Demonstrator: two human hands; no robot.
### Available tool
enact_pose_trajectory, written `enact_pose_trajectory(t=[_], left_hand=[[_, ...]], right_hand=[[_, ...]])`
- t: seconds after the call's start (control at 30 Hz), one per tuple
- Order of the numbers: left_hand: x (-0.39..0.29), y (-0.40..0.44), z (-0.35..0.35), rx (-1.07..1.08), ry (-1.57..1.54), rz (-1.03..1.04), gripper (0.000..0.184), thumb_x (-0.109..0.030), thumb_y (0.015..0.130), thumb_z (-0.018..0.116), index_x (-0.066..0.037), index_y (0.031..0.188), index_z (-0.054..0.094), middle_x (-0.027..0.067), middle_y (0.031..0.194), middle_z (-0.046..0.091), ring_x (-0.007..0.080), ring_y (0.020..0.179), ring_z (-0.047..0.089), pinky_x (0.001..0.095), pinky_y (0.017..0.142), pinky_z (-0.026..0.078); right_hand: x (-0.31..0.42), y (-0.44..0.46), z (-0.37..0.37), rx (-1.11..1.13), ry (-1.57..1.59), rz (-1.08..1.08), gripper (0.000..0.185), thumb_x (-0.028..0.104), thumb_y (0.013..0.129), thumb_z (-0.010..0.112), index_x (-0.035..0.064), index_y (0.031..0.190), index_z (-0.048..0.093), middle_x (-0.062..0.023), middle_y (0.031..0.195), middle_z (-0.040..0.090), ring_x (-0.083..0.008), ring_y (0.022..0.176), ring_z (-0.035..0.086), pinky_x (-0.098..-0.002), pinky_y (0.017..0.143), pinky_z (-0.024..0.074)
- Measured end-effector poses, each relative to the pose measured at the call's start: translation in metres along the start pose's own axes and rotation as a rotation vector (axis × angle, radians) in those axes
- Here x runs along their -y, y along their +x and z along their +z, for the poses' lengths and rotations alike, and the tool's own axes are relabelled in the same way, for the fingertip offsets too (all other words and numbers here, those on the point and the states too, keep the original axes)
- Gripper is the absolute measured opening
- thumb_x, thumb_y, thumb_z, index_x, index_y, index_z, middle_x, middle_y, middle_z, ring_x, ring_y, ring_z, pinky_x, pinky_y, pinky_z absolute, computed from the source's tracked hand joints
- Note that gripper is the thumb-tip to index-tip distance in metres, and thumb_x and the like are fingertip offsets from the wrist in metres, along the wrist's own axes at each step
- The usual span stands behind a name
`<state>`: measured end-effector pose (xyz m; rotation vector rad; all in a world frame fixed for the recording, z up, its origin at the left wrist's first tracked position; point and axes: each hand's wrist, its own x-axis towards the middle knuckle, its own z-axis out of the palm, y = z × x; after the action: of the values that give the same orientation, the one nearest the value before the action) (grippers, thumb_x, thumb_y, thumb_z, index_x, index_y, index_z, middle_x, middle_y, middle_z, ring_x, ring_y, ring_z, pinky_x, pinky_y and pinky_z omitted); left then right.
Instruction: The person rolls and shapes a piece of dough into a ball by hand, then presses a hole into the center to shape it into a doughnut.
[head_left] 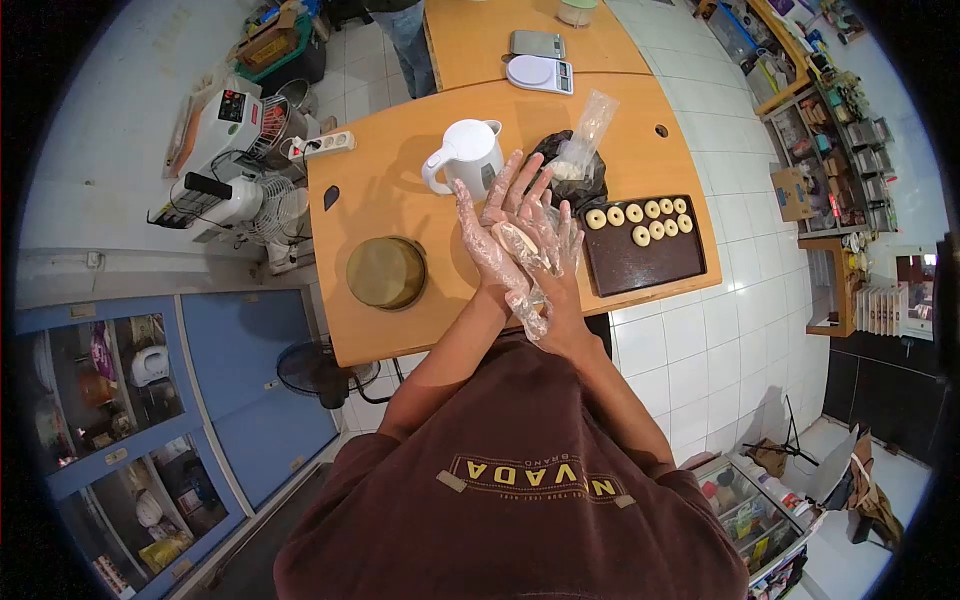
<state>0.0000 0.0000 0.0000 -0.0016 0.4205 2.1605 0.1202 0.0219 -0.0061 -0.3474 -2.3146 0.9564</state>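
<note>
Both my hands wear clear, flour-dusted plastic gloves. My left hand (492, 238) has its fingers stretched out and its palm showing. Against it lies my right hand (552, 255), with the fingers also extended. A small pale piece of dough (512, 240) is held between the two palms, partly hidden by the gloves. To the right, a dark tray (640, 272) holds several dough rings (641, 236) in two rows near its far edge. Just beyond my hands are a white kettle (470, 150) and a black plastic bag (585, 188) with a clear bag (590, 130) on it.
A round golden lid or tin (386, 272) sits left on the wooden table (400, 150). A power strip (325, 145) lies at the left edge. White scales (538, 73) stand at the back. Past the table's far left side, a person's legs (405, 45) show.
</note>
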Motion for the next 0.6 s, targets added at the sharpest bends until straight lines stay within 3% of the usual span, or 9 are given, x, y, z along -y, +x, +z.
enact_pose_trajectory(t=[0.07, 0.17, 0.27, 0.37, 0.4, 0.47, 0.57, 0.6], left_hand=[[0.0, -0.001, 0.0, -0.032, 0.005, 0.025, 0.091, -0.073, 0.103, 0.031, 0.0, 0.156, 0.042, 0.0236, 0.154, 0.05, 0.0345, 0.143, 0.046, 0.0426, 0.123, 0.032], [-0.007, 0.0, 0.001, -0.053, 0.164, 0.054, 0.094, -0.076, 0.102, 0.03, 0.0, 0.155, 0.042, 0.0229, 0.155, 0.047, 0.034, 0.141, 0.045, 0.0463, 0.123, 0.032], [-0.007, 0.0, 0.005, 0.021, 0.245, 0.06, 0.094, -0.077, 0.101, 0.026, -0.001, 0.153, 0.044, 0.0214, 0.151, 0.051, 0.0318, 0.136, 0.048, 0.0454, 0.121, 0.034], [-0.011, -0.003, 0.007, 0.104, 0.324, 0.074, 0.095, -0.078, 0.101, 0.023, -0.001, 0.152, 0.044, 0.0192, 0.15, 0.051, 0.0298, 0.134, 0.048, 0.0452, 0.119, 0.036], [-0.011, -0.005, 0.008, 0.107, 0.382, 0.096, 0.095, -0.079, 0.101, 0.022, -0.002, 0.152, 0.044, 0.0186, 0.15, 0.051, 0.0293, 0.135, 0.047, 0.0453, 0.119, 0.035], [-0.01, -0.008, 0.012, 0.12, 0.498, 0.142, 0.096, -0.079, 0.101, 0.019, -0.002, 0.152, 0.044, 0.0174, 0.149, 0.051, 0.0283, 0.136, 0.046, 0.0454, 0.119, 0.035], [-0.01, -0.011, 0.01, 0.176, 0.545, 0.175, 0.088, -0.074, 0.102, 0.03, -0.002, 0.151, 0.044, 0.0172, 0.148, 0.052, 0.0265, 0.137, 0.046, 0.0453, 0.117, 0.039], [-0.01, -0.014, 0.007, 0.203, 0.576, 0.168, 0.079, -0.066, 0.103, 0.039, -0.003, 0.149, 0.046, 0.0157, 0.147, 0.053, 0.0249, 0.136, 0.048, 0.0419, 0.114, 0.041]], right_hand=[[-0.007, -0.001, 0.003, -0.028, 0.055, -0.017, 0.058, 0.044, 0.102, 0.06, 0.0187, 0.154, 0.054, -0.0184, 0.168, 0.033, -0.0525, 0.158, 0.009, -0.0684, 0.123, 0.0032], [-0.016, 0.001, 0.006, -0.011, -0.018, 0.003, 0.053, 0.033, 0.101, 0.064, 0.0143, 0.15, 0.058, -0.0197, 0.166, 0.036, -0.0519, 0.158, 0.011, -0.0649, 0.124, 0.0088], [-0.014, 0.01, -0.001, -0.086, 0.155, 0.055, 0.046, 0.023, 0.096, 0.073, 0.0078, 0.139, 0.067, -0.0208, 0.157, 0.047, -0.0498, 0.15, 0.031, -0.06, 0.121, 0.0257], [0.0, 0.014, -0.005, -0.184, 0.269, 0.141, 0.039, 0.014, 0.09, 0.079, 0.0021, 0.126, 0.072, -0.0203, 0.142, 0.058, -0.0437, 0.132, 0.053, -0.0522, 0.112, 0.0415], [0.008, 0.018, -0.008, -0.226, 0.235, 0.154, 0.034, 0.011, 0.087, 0.081, -0.0007, 0.118, 0.075, -0.0194, 0.125, 0.067, -0.0382, 0.115, 0.063, -0.0479, 0.101, 0.0492], [0.003, 0.017, -0.009, -0.213, 0.243, 0.185, 0.032, 0.01, 0.087, 0.081, -0.0026, 0.116, 0.075, -0.0203, 0.119, 0.069, -0.0365, 0.112, 0.065, -0.0459, 0.099, 0.0504], [0.003, 0.014, -0.011, -0.272, 0.32, 0.276, 0.03, 0.007, 0.086, 0.08, -0.0043, 0.114, 0.075, -0.0205, 0.112, 0.071, -0.034, 0.106, 0.068, -0.0424, 0.094, 0.0525], [0.005, 0.012, -0.011, -0.304, 0.358, 0.313, 0.029, 0.006, 0.086, 0.08, -0.0047, 0.113, 0.075, -0.0204, 0.111, 0.072, -0.0332, 0.104, 0.069, -0.0411, 0.092, 0.0532]])
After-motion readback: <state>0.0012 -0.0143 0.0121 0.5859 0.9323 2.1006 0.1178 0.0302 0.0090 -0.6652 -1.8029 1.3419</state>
